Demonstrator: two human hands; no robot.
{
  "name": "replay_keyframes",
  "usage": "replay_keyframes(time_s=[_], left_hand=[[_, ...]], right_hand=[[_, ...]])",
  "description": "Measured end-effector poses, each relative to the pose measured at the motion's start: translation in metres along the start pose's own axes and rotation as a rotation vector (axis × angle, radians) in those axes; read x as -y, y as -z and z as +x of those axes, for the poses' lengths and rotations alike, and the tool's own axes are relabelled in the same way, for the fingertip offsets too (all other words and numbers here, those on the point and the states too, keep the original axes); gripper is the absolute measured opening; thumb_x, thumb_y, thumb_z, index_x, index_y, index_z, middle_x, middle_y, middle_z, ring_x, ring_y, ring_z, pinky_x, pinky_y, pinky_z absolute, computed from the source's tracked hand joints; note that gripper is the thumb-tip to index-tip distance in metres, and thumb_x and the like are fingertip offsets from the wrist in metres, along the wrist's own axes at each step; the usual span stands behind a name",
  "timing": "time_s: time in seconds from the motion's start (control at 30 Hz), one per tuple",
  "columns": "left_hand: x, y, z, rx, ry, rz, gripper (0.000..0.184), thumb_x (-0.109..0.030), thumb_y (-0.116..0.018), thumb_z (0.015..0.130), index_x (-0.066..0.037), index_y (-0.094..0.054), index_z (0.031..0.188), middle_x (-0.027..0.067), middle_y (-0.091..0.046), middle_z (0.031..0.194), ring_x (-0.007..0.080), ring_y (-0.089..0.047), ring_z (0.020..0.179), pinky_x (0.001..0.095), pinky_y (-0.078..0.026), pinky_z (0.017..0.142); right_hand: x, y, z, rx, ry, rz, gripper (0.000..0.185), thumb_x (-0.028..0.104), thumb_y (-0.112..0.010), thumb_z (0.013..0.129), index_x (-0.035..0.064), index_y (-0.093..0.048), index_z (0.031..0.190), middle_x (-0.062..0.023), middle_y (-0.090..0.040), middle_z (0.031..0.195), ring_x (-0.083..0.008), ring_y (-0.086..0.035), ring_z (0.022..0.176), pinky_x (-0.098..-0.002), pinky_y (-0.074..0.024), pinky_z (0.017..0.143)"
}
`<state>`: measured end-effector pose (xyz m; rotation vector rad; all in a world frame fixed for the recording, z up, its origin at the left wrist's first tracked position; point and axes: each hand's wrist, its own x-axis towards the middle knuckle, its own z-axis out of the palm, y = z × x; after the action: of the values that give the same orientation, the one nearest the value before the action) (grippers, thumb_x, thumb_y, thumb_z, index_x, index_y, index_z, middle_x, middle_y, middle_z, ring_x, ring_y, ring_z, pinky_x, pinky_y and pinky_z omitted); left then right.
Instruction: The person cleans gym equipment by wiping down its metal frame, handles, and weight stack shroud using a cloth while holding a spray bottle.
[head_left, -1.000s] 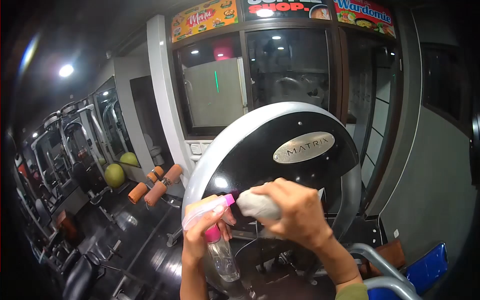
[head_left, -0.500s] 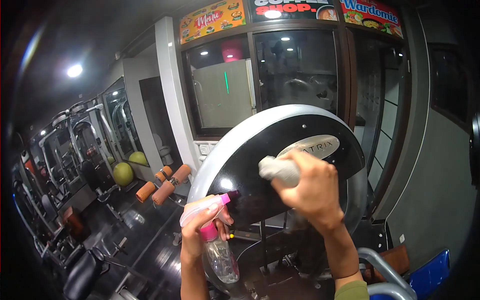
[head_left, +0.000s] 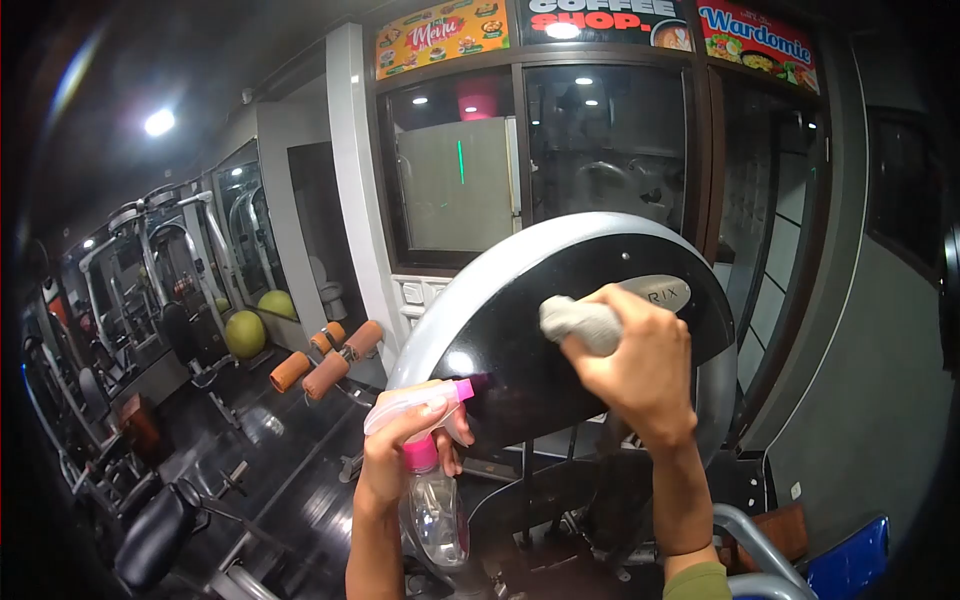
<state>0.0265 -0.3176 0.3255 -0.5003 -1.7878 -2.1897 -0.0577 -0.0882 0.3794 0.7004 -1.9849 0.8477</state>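
Note:
My left hand (head_left: 408, 432) is wrapped round a clear spray bottle (head_left: 438, 515) with a pink and white trigger head, its pink nozzle pointing right. In my right hand (head_left: 645, 365) a bunched pale grey cloth (head_left: 582, 325) is gripped. The cloth is at the glossy black panel of a gym machine (head_left: 530, 370), just left of its oval badge; whether it presses on the panel I cannot tell. My right hand covers part of the badge, leaving the letters "RIX" visible. A rounded silver rim (head_left: 480, 280) frames the panel.
Orange foam rollers (head_left: 335, 360) stick out left of the machine. Farther left are a black padded seat (head_left: 160, 535), other gym machines and a green exercise ball (head_left: 245, 335). Grey tubing (head_left: 750, 535) and a blue pad (head_left: 850, 560) lie at lower right. Framed windows (head_left: 605, 150) stand behind.
My right hand has shifted slightly right with the cloth, covering more of the badge. My left hand keeps the spray bottle in nearly the same place. The whole view has shifted slightly.

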Motion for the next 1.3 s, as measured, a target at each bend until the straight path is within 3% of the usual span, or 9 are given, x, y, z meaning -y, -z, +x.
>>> replay_keyframes(time_s=[0.07,0.3,0.53,0.7,0.8,0.97,1.07,1.17,1.3], left_hand=[[-0.007,0.005,0.001,-0.017,0.003,0.03,0.035,-0.026,-0.055,0.089,0.007,-0.064,0.09,0.0152,-0.066,0.073,0.0173,-0.06,0.047,0.0276,-0.052,0.048],[-0.022,0.017,0.018,0.036,0.003,0.054,0.037,-0.029,-0.054,0.092,0.006,-0.065,0.088,0.0132,-0.065,0.072,0.016,-0.061,0.048,0.0266,-0.051,0.049],[-0.034,0.04,0.031,0.229,0.05,0.063,0.041,-0.035,-0.052,0.095,0.004,-0.063,0.087,0.0128,-0.065,0.072,0.0167,-0.062,0.05,0.0265,-0.052,0.051],[-0.042,0.052,0.041,0.266,0.105,0.042,0.041,-0.035,-0.053,0.096,0.004,-0.063,0.088,0.014,-0.065,0.074,0.0179,-0.063,0.052,0.03,-0.056,0.056],[-0.043,0.057,0.047,0.272,0.151,0.045,0.04,-0.035,-0.056,0.096,0.003,-0.064,0.09,0.0155,-0.067,0.075,0.0186,-0.064,0.052,0.0347,-0.06,0.062],[-0.035,0.069,0.056,0.306,0.145,-0.001,0.041,-0.035,-0.054,0.095,0.004,-0.064,0.088,0.0172,-0.068,0.075,0.0192,-0.064,0.051,0.0314,-0.057,0.055],[-0.032,0.069,0.058,0.299,0.102,-0.022,0.043,-0.034,-0.049,0.093,0.006,-0.063,0.085,0.0214,-0.068,0.074,0.0216,-0.062,0.046,0.0302,-0.054,0.049],[-0.029,0.069,0.057,0.269,0.103,-0.059,0.043,-0.033,-0.047,0.092,0.006,-0.062,0.081,0.0234,-0.068,0.073,0.0226,-0.059,0.043,0.0297,-0.053,0.047],[-0.019,0.073,0.058,0.266,0.109,-0.154,0.043,-0.034,-0.046,0.092,0.005,-0.062,0.08,0.0235,-0.068,0.072,0.0226,-0.058,0.041,0.0296,-0.052,0.046]], right_hand=[[0.003,-0.002,0.003,-0.031,-0.077,-0.076,0.028,0.023,-0.08,0.074,0.0072,-0.066,0.092,-0.0112,-0.069,0.083,-0.0308,-0.07,0.077,-0.0409,-0.0536,0.068],[0.038,-0.022,-0.022,0.133,0.147,0.027,0.034,0.022,-0.081,0.069,0.0123,-0.067,0.099,-0.0079,-0.066,0.086,-0.0301,-0.069,0.079,-0.0406,-0.0546,0.07],[0.03,-0.02,0.02,-0.09,-0.011,-0.201,0.024,0.022,-0.079,0.074,0.009,-0.067,0.091,-0.0107,-0.069,0.087,-0.0331,-0.068,0.078,-0.0429,-0.0535,0.069],[0.063,-0.037,0.012,0.264,0.131,-0.039,0.031,0.024,-0.078,0.07,0.0097,-0.069,0.097,-0.013,-0.069,0.089,-0.035,-0.068,0.079,-0.0431,-0.0537,0.072],[0.057,-0.029,0.025,0.177,0.073,-0.102,0.029,0.025,-0.079,0.072,0.0084,-0.069,0.093,-0.0135,-0.07,0.086,-0.0345,-0.069,0.08,-0.0441,-0.0534,0.072],[0.055,-0.036,0.042,0.022,0.089,-0.327,0.029,0.028,-0.078,0.075,0.0052,-0.068,0.091,-0.0136,-0.069,0.085,-0.0335,-0.069,0.078,-0.0423,-0.0546,0.07],[0.069,-0.049,0.038,0.255,0.261,-0.166,0.032,0.03,-0.078,0.075,0.0057,-0.068,0.093,-0.0133,-0.068,0.085,-0.0342,-0.069,0.076,-0.0435,-0.0555,0.069],[0.078,-0.045,0.044,0.336,0.238,-0.282,0.033,0.031,-0.076,0.075,0.0049,-0.069,0.095,-0.0148,-0.068,0.085,-0.0354,-0.07,0.076,-0.0436,-0.056,0.068],[0.057,-0.039,0.069,0.139,0.154,-0.458,0.03,0.026,-0.073,0.073,0.0034,-0.069,0.094,-0.0156,-0.07,0.091,-0.0356,-0.07,0.079,-0.0462,-0.0549,0.069]])
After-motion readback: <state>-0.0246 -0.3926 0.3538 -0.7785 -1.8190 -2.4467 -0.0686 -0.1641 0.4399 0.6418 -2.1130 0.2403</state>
